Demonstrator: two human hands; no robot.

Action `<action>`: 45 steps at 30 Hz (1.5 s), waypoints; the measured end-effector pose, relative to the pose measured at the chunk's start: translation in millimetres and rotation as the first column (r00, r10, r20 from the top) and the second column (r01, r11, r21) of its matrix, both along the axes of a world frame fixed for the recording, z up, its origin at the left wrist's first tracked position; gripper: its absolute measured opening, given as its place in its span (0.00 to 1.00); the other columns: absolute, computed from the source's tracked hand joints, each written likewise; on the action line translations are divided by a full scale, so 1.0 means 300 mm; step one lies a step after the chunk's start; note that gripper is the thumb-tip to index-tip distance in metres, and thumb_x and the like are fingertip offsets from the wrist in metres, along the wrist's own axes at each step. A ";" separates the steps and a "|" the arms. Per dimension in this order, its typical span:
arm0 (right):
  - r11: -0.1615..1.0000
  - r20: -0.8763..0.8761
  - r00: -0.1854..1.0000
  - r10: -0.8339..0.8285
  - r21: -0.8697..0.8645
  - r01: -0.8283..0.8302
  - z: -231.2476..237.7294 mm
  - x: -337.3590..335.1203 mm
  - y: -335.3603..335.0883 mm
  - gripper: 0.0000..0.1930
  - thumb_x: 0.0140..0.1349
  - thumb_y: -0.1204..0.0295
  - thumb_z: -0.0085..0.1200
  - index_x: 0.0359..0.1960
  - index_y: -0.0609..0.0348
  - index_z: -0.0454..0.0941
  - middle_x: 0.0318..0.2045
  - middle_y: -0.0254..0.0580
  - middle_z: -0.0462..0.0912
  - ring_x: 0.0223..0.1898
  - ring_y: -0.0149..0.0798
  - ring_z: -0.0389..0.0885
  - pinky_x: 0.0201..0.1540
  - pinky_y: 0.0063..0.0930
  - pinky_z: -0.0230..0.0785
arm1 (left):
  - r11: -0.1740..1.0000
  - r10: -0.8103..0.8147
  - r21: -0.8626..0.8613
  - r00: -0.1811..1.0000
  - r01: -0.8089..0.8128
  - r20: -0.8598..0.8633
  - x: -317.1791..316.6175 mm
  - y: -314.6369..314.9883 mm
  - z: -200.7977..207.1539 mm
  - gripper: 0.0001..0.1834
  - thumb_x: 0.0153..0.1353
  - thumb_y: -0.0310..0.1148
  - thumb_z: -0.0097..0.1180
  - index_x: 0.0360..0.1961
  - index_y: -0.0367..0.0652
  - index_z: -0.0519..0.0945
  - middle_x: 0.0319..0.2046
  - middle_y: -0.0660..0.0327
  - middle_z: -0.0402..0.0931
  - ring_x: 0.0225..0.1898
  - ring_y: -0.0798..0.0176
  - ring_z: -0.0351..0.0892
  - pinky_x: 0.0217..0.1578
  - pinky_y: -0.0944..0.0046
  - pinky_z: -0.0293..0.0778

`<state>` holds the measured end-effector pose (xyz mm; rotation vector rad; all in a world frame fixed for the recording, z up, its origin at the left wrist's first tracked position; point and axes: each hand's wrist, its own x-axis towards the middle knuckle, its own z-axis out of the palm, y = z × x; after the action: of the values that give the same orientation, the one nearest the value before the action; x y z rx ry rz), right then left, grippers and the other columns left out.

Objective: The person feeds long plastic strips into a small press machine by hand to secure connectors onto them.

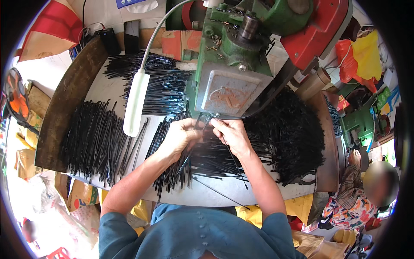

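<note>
At the foot of a green riveting-type machine (235, 88), both my hands meet just under its grey front plate. My left hand (183, 136) is closed, its fingertips pinching thin black metal rods that resemble umbrella ribs, near the machine's working point. Beside it my right hand (230, 134) pinches the end of another thin black rod (237, 162), which hangs down toward me. The exact joint between the fingertips is too small to make out. Under and between my forearms lie more loose rods (172, 172).
Bundles of black rods (92, 142) cover the left of the metal table (151, 196), with a dense heap (289, 138) at right. A white lamp (137, 103) on a bendable neck hangs left of the machine. A fan (17, 95) stands far left; another person (355, 194) sits far right.
</note>
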<state>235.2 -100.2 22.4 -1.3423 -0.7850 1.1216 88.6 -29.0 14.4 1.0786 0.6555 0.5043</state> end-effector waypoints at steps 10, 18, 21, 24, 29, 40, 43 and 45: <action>0.998 0.000 1.000 -0.018 -0.062 0.018 -0.013 -0.002 -0.007 0.07 0.55 0.70 0.48 0.27 0.62 0.73 0.12 0.29 0.67 0.10 0.18 0.57 0.10 0.11 0.45 | 1.000 0.000 0.015 1.000 0.000 -0.017 -0.004 -0.003 -0.004 0.09 0.46 0.22 0.52 0.32 0.37 0.74 0.17 0.62 0.72 0.11 0.77 0.61 0.11 0.79 0.54; 0.996 0.000 0.999 -0.041 -0.081 0.040 -0.028 -0.004 -0.003 0.07 0.55 0.71 0.48 0.27 0.62 0.72 0.12 0.30 0.67 0.09 0.18 0.57 0.09 0.11 0.46 | 1.000 -0.007 0.024 1.000 0.007 -0.020 -0.004 -0.002 -0.005 0.09 0.46 0.23 0.53 0.31 0.38 0.75 0.17 0.62 0.72 0.11 0.77 0.61 0.11 0.79 0.54; 0.993 -0.032 0.998 -0.052 -0.111 0.048 -0.019 -0.009 -0.002 0.07 0.55 0.70 0.48 0.27 0.62 0.72 0.12 0.30 0.67 0.09 0.18 0.56 0.09 0.11 0.45 | 1.000 -0.011 0.001 1.000 0.011 -0.024 -0.007 -0.002 -0.006 0.09 0.46 0.23 0.52 0.32 0.39 0.75 0.17 0.63 0.72 0.11 0.77 0.61 0.11 0.79 0.54; 0.994 -0.069 0.997 -0.043 -0.107 0.036 -0.014 -0.007 -0.004 0.07 0.55 0.70 0.48 0.27 0.63 0.72 0.12 0.30 0.67 0.09 0.17 0.56 0.09 0.10 0.45 | 1.000 -0.001 0.002 1.000 0.001 -0.022 -0.010 -0.002 0.000 0.09 0.46 0.23 0.52 0.32 0.39 0.75 0.17 0.63 0.72 0.11 0.77 0.61 0.11 0.79 0.54; 0.998 -0.130 0.991 -0.018 -0.059 0.011 -0.011 -0.007 -0.009 0.09 0.56 0.70 0.47 0.27 0.65 0.72 0.12 0.31 0.67 0.09 0.17 0.55 0.09 0.10 0.44 | 1.000 0.012 0.018 1.000 -0.011 -0.020 -0.012 -0.002 0.010 0.08 0.46 0.23 0.52 0.31 0.40 0.75 0.17 0.64 0.72 0.11 0.78 0.60 0.11 0.79 0.54; 0.999 -0.106 0.994 -0.003 -0.043 -0.002 -0.025 0.005 -0.009 0.09 0.56 0.70 0.47 0.27 0.65 0.72 0.12 0.31 0.67 0.09 0.17 0.55 0.09 0.10 0.44 | 1.000 0.008 0.000 1.000 -0.008 -0.024 -0.003 -0.003 0.005 0.08 0.46 0.22 0.51 0.30 0.39 0.75 0.16 0.63 0.72 0.10 0.77 0.60 0.11 0.79 0.54; 0.998 -0.067 0.997 -0.025 -0.053 0.022 -0.016 -0.006 -0.007 0.08 0.56 0.70 0.47 0.27 0.64 0.72 0.12 0.31 0.67 0.09 0.17 0.56 0.09 0.10 0.45 | 1.000 0.001 -0.002 1.000 -0.001 -0.023 -0.007 0.002 -0.001 0.08 0.45 0.22 0.51 0.30 0.38 0.75 0.16 0.62 0.72 0.10 0.77 0.61 0.11 0.79 0.54; 0.998 -0.058 0.998 -0.036 -0.059 0.032 -0.015 -0.012 -0.005 0.08 0.56 0.70 0.47 0.27 0.63 0.73 0.12 0.30 0.67 0.09 0.17 0.56 0.10 0.10 0.45 | 1.000 -0.003 -0.007 1.000 0.003 -0.019 -0.009 0.004 -0.002 0.08 0.45 0.22 0.51 0.30 0.37 0.75 0.17 0.62 0.72 0.10 0.77 0.61 0.11 0.79 0.55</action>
<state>231.7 -101.6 17.9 -1.3595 -0.6887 1.1595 85.9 -27.8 13.8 1.0792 0.6716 0.4892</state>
